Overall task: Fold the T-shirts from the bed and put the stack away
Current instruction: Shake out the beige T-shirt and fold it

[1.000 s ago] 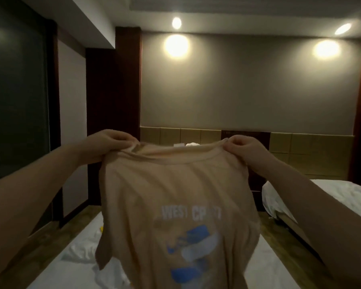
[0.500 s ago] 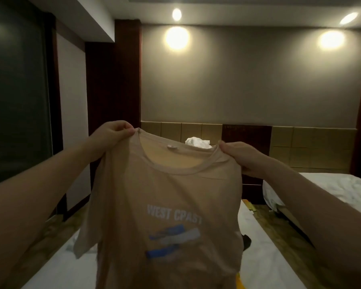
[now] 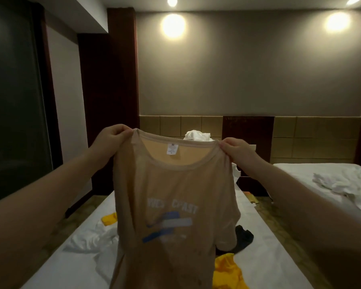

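Observation:
A beige T-shirt (image 3: 171,197) with white lettering and a blue print hangs in the air in front of me, its neckline and label facing me. My left hand (image 3: 111,136) pinches its left shoulder and my right hand (image 3: 237,150) pinches its right shoulder. Below it lies the white bed (image 3: 265,257). On the sheet are a yellow garment (image 3: 227,270), another yellow piece (image 3: 109,219), a dark garment (image 3: 243,238) and a crumpled white garment (image 3: 92,240). The shirt hides the middle of the bed.
A white heap (image 3: 197,135) lies at the head of the bed by the tan headboard (image 3: 169,126). A second bed (image 3: 325,180) with crumpled white cloth stands to the right across a narrow floor gap. A dark wooden nightstand (image 3: 250,180) sits between them.
The shirt has been lowered and spread wider between my hands, and its label now shows. My view has tilted down, so more of the bed and its garments appears.

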A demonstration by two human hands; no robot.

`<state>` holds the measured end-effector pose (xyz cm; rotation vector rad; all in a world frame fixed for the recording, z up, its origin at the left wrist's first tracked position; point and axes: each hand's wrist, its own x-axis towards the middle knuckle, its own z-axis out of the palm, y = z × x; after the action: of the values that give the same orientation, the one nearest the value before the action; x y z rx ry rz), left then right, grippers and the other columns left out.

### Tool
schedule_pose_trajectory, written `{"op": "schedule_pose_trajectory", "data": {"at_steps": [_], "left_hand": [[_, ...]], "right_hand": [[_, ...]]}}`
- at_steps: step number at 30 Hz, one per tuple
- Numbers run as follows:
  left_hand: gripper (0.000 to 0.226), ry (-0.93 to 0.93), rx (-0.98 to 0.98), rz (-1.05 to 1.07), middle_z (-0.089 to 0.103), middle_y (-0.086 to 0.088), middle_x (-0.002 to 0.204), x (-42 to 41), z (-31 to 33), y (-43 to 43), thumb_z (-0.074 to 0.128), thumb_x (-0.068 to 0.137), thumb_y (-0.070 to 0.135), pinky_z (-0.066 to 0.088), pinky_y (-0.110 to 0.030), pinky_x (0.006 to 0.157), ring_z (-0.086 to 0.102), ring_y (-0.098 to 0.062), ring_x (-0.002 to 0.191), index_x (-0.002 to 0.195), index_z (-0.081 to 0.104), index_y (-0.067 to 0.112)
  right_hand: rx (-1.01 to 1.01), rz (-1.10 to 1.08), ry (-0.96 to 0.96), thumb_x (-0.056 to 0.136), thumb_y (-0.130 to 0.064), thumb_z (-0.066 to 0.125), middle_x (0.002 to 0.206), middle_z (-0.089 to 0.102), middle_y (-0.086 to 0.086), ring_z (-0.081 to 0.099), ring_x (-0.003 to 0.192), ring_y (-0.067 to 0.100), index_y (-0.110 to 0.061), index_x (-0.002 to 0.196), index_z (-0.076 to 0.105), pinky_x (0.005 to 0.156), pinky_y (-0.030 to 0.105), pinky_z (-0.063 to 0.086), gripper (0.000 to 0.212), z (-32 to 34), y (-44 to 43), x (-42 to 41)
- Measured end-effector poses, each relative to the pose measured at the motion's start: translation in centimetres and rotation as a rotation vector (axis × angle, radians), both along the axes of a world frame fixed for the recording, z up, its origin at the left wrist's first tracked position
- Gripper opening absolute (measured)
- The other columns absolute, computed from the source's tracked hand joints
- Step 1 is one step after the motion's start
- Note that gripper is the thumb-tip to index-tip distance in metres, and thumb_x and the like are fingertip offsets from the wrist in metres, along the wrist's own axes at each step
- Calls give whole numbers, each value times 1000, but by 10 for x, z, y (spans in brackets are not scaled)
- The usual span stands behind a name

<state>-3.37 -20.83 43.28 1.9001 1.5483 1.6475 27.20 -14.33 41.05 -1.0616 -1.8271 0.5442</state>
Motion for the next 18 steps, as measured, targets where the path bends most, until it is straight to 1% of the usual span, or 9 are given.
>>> {"op": "schedule_pose_trajectory", "data": {"at_steps": [3,5,6,8,9,12,15,16,18], "left_hand": [[19,8,-17,13,54,3,88,-3,-3,10,47,96,25,38,-27,70,49,-11,84,95,63,15],[20,-12,-16,26,55,2,88,-4,-6,14,47,96,27,39,-26,69,50,-12,82,93,63,15],[21,9,-42,37,56,1,87,-5,-8,18,46,96,28,39,-26,68,51,-13,81,91,62,16],[21,198,-163,80,57,-4,86,-4,-17,25,46,96,27,39,-24,66,52,-15,78,82,60,19],[22,264,-197,92,58,-5,85,-4,-23,28,47,96,26,38,-23,65,53,-16,77,80,59,20],[25,132,-123,99,56,-4,82,-2,-20,27,45,97,28,38,-23,62,52,-16,74,88,62,13],[25,114,-162,68,57,-2,84,-3,-15,24,45,97,31,41,-25,66,53,-15,77,91,62,15],[24,93,-187,46,57,-1,86,-5,-15,24,45,96,33,42,-27,69,53,-15,80,90,62,18],[21,-45,-244,-20,57,-2,91,-7,-19,22,46,96,35,44,-30,75,54,-17,84,87,61,23]], "right_hand": [[25,-46,-65,95,-33,48,90,61,-2,57,91,18,-19,92,64,81,36,46,22,3,7,1],[-25,-15,11,95,-34,50,87,61,3,56,83,18,-9,92,66,73,31,44,30,6,12,5],[-59,-21,-22,95,-35,50,84,60,4,54,79,18,-5,90,66,72,31,42,34,5,12,5],[-68,-21,-188,95,-34,50,77,58,4,53,72,15,-7,79,64,72,30,39,34,0,10,2],[-20,-23,-186,94,-30,52,75,58,6,54,70,17,-7,78,63,69,30,40,30,-5,13,1],[37,-63,3,94,-29,51,75,54,9,50,70,20,-1,86,65,60,28,36,33,1,15,3],[-107,-73,-207,96,-34,47,79,55,2,50,73,14,-7,86,63,59,23,34,33,2,15,4],[-99,-89,-221,97,-34,45,81,56,1,51,73,12,-8,88,64,59,21,35,33,1,16,2],[-146,-6,-64,98,-32,45,81,58,1,55,70,9,-11,87,63,58,19,42,30,7,10,1]]}}
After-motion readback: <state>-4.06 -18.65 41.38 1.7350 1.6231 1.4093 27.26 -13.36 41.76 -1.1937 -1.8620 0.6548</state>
